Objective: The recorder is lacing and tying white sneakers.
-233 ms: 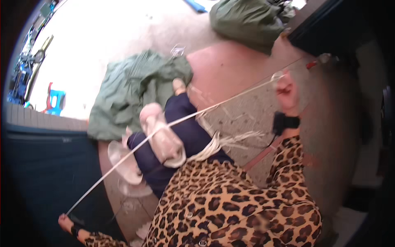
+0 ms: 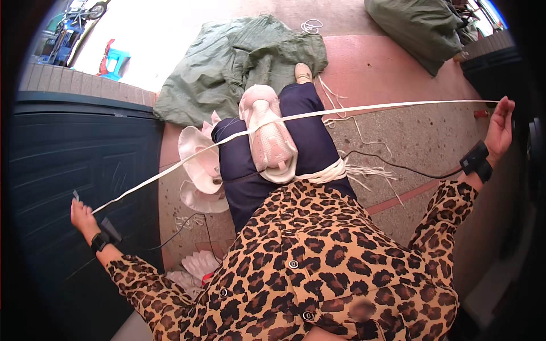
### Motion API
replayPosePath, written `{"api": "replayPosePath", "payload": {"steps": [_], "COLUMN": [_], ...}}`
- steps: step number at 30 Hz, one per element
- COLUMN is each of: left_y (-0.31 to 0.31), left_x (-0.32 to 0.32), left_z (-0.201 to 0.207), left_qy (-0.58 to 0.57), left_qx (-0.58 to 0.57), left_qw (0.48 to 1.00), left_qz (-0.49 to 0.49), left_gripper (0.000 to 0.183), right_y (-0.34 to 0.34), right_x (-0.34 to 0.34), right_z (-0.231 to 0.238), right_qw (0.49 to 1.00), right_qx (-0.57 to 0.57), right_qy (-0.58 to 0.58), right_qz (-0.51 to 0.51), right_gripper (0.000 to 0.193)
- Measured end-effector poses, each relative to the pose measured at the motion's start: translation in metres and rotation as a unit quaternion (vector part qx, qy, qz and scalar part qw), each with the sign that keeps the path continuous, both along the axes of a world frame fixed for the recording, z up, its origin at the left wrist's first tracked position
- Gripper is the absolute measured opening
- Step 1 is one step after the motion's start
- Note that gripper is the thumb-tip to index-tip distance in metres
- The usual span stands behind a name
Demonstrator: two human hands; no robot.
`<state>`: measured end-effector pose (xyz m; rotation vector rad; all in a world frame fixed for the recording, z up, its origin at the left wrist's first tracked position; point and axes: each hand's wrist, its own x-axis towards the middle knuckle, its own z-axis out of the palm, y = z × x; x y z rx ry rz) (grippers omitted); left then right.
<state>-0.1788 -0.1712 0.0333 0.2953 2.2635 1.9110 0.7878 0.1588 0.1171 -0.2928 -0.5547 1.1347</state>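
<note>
A pale pink-and-white shoe (image 2: 270, 139) rests on my dark-trousered lap, toe pointing away from me. Across its middle runs a long white shoelace (image 2: 352, 109), stretched between my widely spread arms. My left hand (image 2: 84, 219), far out at the left by the dark door, is closed on one end of it. The other end meets the fingers of my right hand (image 2: 500, 128), raised at the far right; those fingers are pressed together around it. A bundle of white laces (image 2: 330, 172) lies over my right thigh, its loose ends hanging beside it.
More pink-and-white shoes (image 2: 199, 156) are stacked by my left leg. A green woven sack (image 2: 244, 62) is spread ahead, and a full green sack (image 2: 421, 31) stands far right. Loose laces (image 2: 355, 133) lie on the speckled floor. Dark door panels (image 2: 85, 165) flank the left side.
The view has shifted, so the shoe and legs sit farther right in it. My right hand has moved outward to the right, and the lace now spans wider between my hands.
</note>
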Motion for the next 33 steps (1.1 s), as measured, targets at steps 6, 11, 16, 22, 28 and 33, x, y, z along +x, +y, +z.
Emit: {"api": "replayPosePath", "payload": {"steps": [6,11,16,22,28,33], "left_y": [0.144,0.193,0.202,0.208,0.205,0.208], "left_x": [0.212,0.361,0.415,0.414,0.411,0.416], "left_z": [-0.054,-0.103,-0.138,-0.154,-0.159,-0.154], "left_qy": [-0.147,-0.228,-0.099,0.268,0.37,0.447], "left_qx": [-0.073,-0.193,-0.282,-0.199,-0.256,-0.239], "left_qw": [0.914,0.777,0.759,0.76,0.733,0.707], "left_qz": [-0.371,-0.554,-0.578,-0.558,-0.51,-0.494], "left_gripper": [0.034,0.026,0.016,0.014,0.013,0.01], "right_y": [0.014,-0.03,-0.043,-0.032,-0.03,-0.027], "right_x": [-0.158,-0.296,-0.342,-0.357,-0.367,-0.375], "right_z": [-0.099,-0.206,-0.241,-0.258,-0.253,-0.248], "right_qw": [0.837,0.666,0.563,0.478,0.472,0.36], "right_qx": [-0.143,0.105,0.096,0.19,0.188,0.294], "right_qy": [-0.518,-0.714,-0.782,-0.846,-0.852,-0.874], "right_qz": [0.102,0.19,0.248,0.139,0.126,0.139], "right_gripper": [0.019,0.012,0.015,0.01,0.007,0.007]}}
